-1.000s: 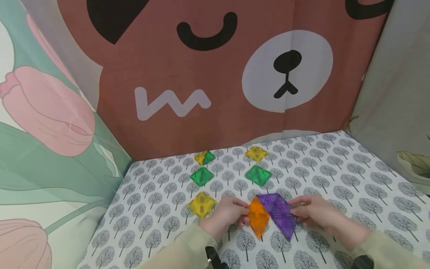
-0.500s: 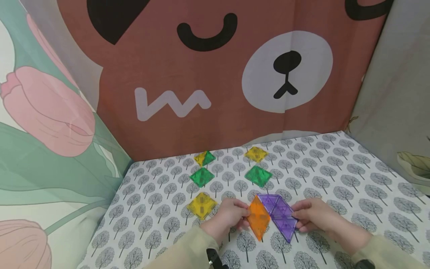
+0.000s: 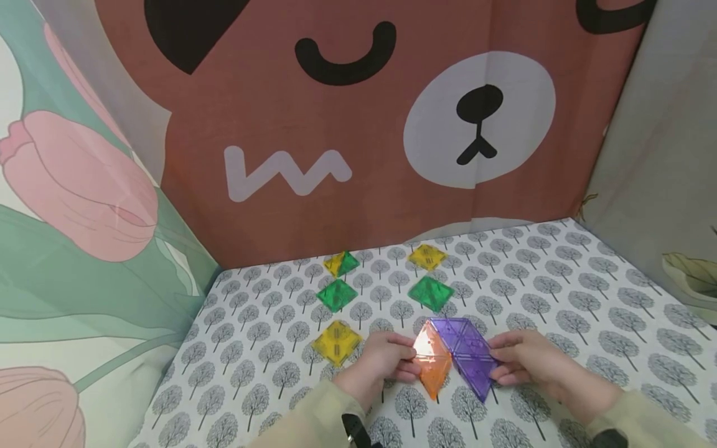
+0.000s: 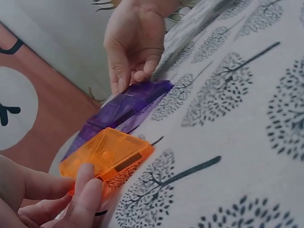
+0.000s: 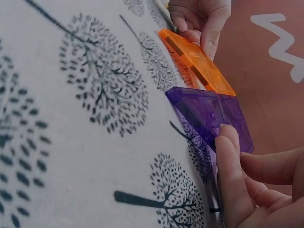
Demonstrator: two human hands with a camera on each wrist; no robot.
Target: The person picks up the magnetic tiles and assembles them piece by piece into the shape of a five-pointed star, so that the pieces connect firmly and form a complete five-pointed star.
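My left hand (image 3: 383,358) pinches the outer corner of the orange tiles (image 3: 432,367), which form a diamond of two triangles. Purple triangular tiles (image 3: 470,361) touch the orange ones along a slanted edge, and my right hand (image 3: 529,361) pinches their right side. In the left wrist view, the orange tiles (image 4: 107,152) lie nearer, tilted against the purple tiles (image 4: 118,107). The right wrist view shows thumb and fingers on the purple tiles (image 5: 213,114), with the orange tiles (image 5: 202,64) joined beyond. Both pieces look raised off the cloth at an angle.
Behind and left on the tree-print cloth (image 3: 252,398) lie a yellow diamond (image 3: 337,342), two green diamonds (image 3: 337,294) (image 3: 431,293), a yellow-green diamond (image 3: 341,264) and another yellow diamond (image 3: 427,256). A bear-print curtain (image 3: 358,218) stands at the back.
The joined orange and purple tiles have tilted slightly, their upper edges a little higher, and the orange now catches bright light. Both hands keep hold; the right has moved slightly to the right.
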